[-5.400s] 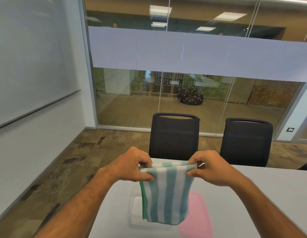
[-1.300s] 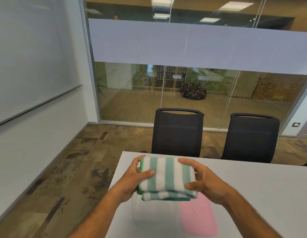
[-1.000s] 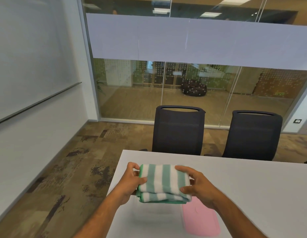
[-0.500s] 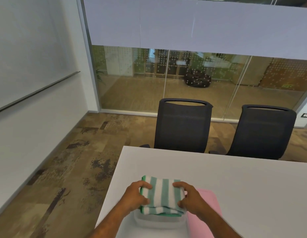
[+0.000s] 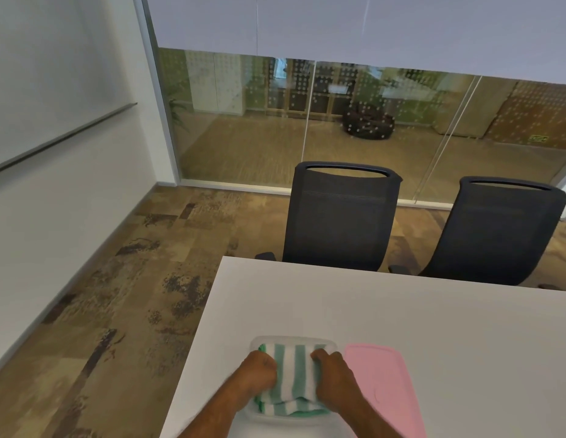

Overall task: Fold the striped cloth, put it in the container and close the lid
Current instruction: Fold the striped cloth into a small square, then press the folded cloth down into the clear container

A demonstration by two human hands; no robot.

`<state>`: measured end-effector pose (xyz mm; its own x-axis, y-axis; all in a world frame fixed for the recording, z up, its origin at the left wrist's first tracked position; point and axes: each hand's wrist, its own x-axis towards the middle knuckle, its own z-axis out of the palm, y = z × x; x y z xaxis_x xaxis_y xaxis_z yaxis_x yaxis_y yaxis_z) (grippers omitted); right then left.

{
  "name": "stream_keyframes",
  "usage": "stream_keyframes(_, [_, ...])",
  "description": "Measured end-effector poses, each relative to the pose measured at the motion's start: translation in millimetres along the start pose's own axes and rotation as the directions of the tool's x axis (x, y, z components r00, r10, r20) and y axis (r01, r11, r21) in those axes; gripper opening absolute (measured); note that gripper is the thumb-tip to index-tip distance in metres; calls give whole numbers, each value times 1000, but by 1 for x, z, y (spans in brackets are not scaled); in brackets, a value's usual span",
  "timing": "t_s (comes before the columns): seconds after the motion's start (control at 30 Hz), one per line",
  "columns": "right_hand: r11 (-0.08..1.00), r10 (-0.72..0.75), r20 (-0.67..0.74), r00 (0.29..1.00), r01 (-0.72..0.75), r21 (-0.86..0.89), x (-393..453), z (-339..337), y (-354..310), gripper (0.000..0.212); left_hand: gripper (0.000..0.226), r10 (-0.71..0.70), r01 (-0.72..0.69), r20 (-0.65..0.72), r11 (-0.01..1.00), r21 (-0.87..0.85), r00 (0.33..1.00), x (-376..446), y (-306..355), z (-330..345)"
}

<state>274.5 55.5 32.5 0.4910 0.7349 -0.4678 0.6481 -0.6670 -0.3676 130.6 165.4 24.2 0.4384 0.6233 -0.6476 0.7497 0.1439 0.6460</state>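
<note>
The folded green-and-white striped cloth (image 5: 293, 379) lies inside a clear plastic container (image 5: 291, 340) near the front of the white table (image 5: 433, 327). My left hand (image 5: 259, 373) grips the cloth's left side and my right hand (image 5: 334, 374) grips its right side, both with fingers curled and pressing it down between the container walls. The container's near wall shows below the cloth. A pink lid (image 5: 384, 387) lies flat on the table, just right of the container.
Two black mesh office chairs (image 5: 340, 216) (image 5: 496, 230) stand at the table's far edge. The table's left edge runs close to the container, with brown patterned floor (image 5: 117, 295) beyond. A glass wall (image 5: 307, 121) closes the room behind.
The hanging cloth was folded into a thick bundle, then lowered with both hands into the container. My head tilted down, so the table fills more of the view.
</note>
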Motion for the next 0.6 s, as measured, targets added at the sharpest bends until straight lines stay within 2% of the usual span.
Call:
stream_keyframes(0.13, [993,-12,0,1000,12,-120,3,10,-1,45,16,-113,113,-2,993,35,994,4,4,10])
stream_keyframes(0.27, [965,15,37,999,-5,-260,7,19,-4,45,48,-153,151,11,984,96,988,10,-1,18])
stream_keyframes(0.37, [931,12,32,999,1,-366,9,24,-9,42,59,-163,158,47,982,101,985,14,-5,21])
stream_keyframes(0.5, [901,2,30,1000,12,-433,8,22,-8,44,53,-144,140,61,987,75,988,9,-2,21])
stream_keyframes(0.6, [913,-27,16,1000,31,-406,4,12,-8,49,51,-101,97,75,993,61,992,8,0,20])
